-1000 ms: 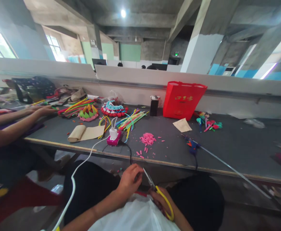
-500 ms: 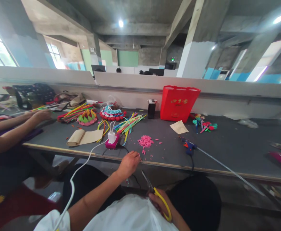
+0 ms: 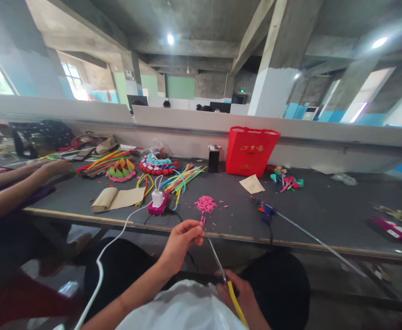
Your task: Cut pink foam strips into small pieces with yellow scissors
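My left hand (image 3: 183, 240) is closed in a pinch at the table's front edge, with a small pink piece (image 3: 202, 222) at its fingertips. Just beyond it lies a heap of cut pink pieces (image 3: 205, 204) with loose crumbs around. Low over my lap, my right hand (image 3: 239, 293) grips scissors (image 3: 217, 259) with yellow handles, the blades pointing up and forward toward my left hand. The lower part of the handles is hidden by my fingers and the frame's edge.
A purple power strip (image 3: 158, 204) with a white plug and cable stands left of the heap. Colourful pipe cleaners (image 3: 187, 179), a red bag (image 3: 250, 152) and a glue gun (image 3: 266, 211) with a long stick lie on the table. A co-worker's hands (image 3: 58, 167) are at far left.
My left hand has come up slightly and turned, showing the pink piece in its fingertips. The scissors have shifted a little, their blades now more closed. The view has tilted slightly.
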`<action>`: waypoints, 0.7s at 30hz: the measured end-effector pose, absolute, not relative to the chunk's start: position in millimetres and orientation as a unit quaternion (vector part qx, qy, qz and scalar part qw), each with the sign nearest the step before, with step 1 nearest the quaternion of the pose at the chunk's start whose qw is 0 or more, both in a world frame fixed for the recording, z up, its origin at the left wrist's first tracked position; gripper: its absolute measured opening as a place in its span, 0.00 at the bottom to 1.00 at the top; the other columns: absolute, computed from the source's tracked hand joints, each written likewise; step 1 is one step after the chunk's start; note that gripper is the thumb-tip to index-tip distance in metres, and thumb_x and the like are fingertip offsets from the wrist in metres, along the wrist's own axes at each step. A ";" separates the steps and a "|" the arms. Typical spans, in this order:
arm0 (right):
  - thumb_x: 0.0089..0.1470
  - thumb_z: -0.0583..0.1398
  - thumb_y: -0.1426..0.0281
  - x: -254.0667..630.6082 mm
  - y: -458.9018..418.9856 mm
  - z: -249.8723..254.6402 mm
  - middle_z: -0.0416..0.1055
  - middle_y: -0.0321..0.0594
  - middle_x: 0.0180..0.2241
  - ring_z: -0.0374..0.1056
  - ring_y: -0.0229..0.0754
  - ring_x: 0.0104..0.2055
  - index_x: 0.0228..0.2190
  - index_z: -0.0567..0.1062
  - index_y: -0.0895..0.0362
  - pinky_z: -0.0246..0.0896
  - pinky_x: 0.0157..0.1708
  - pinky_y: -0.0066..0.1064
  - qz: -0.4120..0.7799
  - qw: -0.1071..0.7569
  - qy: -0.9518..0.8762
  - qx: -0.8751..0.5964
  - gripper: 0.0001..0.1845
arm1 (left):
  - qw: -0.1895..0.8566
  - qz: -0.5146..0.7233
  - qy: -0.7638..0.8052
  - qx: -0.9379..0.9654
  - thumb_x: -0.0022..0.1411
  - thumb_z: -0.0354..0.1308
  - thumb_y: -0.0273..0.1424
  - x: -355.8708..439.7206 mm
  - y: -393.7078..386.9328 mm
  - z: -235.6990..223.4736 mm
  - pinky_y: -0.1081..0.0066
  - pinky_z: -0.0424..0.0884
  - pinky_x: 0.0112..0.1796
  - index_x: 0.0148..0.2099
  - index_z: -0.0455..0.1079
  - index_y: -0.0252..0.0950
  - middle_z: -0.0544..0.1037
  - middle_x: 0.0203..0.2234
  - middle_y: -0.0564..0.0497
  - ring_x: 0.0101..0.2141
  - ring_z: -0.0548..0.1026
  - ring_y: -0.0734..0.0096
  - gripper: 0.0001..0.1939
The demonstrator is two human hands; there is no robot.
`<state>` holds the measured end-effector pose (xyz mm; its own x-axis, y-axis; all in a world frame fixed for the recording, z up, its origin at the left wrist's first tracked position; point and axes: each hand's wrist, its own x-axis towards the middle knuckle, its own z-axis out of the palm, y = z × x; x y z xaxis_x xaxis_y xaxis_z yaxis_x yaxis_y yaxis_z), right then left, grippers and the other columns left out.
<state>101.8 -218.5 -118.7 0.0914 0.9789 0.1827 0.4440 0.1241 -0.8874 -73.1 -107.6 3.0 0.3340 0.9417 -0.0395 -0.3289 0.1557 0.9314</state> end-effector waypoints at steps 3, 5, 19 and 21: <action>0.53 0.57 0.62 97.0 -215.5 -94.3 0.71 0.33 0.22 0.67 0.36 0.23 0.40 0.77 0.57 0.63 0.27 0.22 0.275 0.453 -0.605 -0.595 0.16 | 0.732 0.452 0.304 0.409 0.52 0.66 0.32 -69.4 -118.0 10.2 0.76 0.67 0.29 0.36 0.73 0.32 0.76 0.26 0.50 0.24 0.72 0.77 0.10; 0.53 0.58 0.63 93.8 -210.7 -79.3 0.70 0.33 0.23 0.66 0.34 0.22 0.42 0.75 0.57 0.63 0.26 0.21 0.290 0.447 -0.608 -0.588 0.17 | 0.745 0.446 0.294 0.400 0.53 0.66 0.32 -67.9 -121.2 11.9 0.76 0.67 0.29 0.36 0.73 0.31 0.76 0.27 0.49 0.25 0.72 0.77 0.10; 0.56 0.57 0.58 82.8 -203.7 -48.6 0.77 0.39 0.31 0.73 0.39 0.29 0.45 0.74 0.57 0.68 0.32 0.25 0.169 0.442 -0.620 -0.626 0.19 | 0.751 0.470 0.285 0.365 0.50 0.68 0.31 -63.0 -124.4 11.0 0.78 0.66 0.28 0.34 0.73 0.32 0.74 0.28 0.52 0.24 0.70 0.81 0.10; 0.56 0.58 0.60 82.5 -206.1 -53.6 0.77 0.42 0.36 0.74 0.41 0.34 0.46 0.73 0.56 0.68 0.36 0.26 0.130 0.442 -0.636 -0.619 0.19 | 0.761 0.456 0.279 0.368 0.51 0.67 0.32 -62.6 -127.6 10.2 0.79 0.66 0.28 0.33 0.73 0.32 0.74 0.27 0.52 0.23 0.69 0.81 0.10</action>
